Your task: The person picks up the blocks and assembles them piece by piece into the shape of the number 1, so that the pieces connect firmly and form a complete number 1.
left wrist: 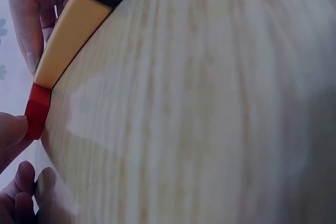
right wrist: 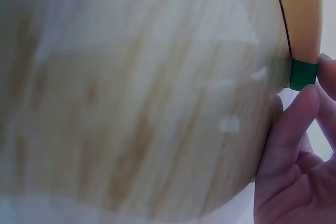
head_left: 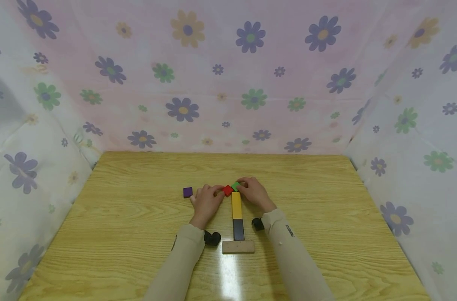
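In the head view my left hand (head_left: 208,202) pinches a small red block (head_left: 227,190) between thumb and forefinger. On the other side, my right hand (head_left: 254,193) has thumb and forefinger on a green block (head_left: 235,186). Red and green lie side by side, turned at an angle, at the far end of a long yellow block (head_left: 236,205). A black block (head_left: 238,229) continues the line toward me, ending at a crosswise light wooden block (head_left: 238,247). The left wrist view has the red block (left wrist: 38,109) against the yellow one; the right wrist view shows the green block (right wrist: 303,74) under the fingertips.
A purple block (head_left: 188,192) lies just left of my left hand. The wood-grain table (head_left: 130,234) meets a flowered cloth (head_left: 220,83) at the back and sides. Black wrist cameras (head_left: 213,238) hang by both sleeves, close to the row of blocks.
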A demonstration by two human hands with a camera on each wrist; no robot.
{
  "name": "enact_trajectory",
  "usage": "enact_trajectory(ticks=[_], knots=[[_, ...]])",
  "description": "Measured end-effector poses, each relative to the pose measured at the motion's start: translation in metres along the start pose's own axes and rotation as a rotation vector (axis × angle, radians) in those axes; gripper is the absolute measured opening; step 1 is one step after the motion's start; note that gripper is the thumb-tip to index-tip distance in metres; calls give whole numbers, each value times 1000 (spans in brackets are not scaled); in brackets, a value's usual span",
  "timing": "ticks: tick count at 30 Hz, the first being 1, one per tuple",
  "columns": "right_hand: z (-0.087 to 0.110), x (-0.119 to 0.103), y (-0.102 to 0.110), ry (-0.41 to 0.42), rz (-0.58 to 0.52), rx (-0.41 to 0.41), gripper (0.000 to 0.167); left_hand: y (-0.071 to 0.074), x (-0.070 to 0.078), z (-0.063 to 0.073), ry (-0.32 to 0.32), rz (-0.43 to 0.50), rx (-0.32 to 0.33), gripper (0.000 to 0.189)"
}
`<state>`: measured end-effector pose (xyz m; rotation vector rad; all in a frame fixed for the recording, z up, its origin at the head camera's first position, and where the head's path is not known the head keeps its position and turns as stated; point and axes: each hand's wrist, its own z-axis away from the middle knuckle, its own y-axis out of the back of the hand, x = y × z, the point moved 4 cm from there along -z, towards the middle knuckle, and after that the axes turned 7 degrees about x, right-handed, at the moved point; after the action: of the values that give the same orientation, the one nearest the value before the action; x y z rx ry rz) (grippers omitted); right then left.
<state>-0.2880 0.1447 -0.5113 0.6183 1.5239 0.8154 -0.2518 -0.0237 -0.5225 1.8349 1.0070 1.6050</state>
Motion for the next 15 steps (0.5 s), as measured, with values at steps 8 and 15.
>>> enact_trajectory(ticks=[8,15], knots=[[0,0,1,-4,-15,-3,31,-1,0,-1,13,-7,-24,25],[0,0,0,-2,-15,-1,30,-2,-1,-2,27,-12,-24,25]])
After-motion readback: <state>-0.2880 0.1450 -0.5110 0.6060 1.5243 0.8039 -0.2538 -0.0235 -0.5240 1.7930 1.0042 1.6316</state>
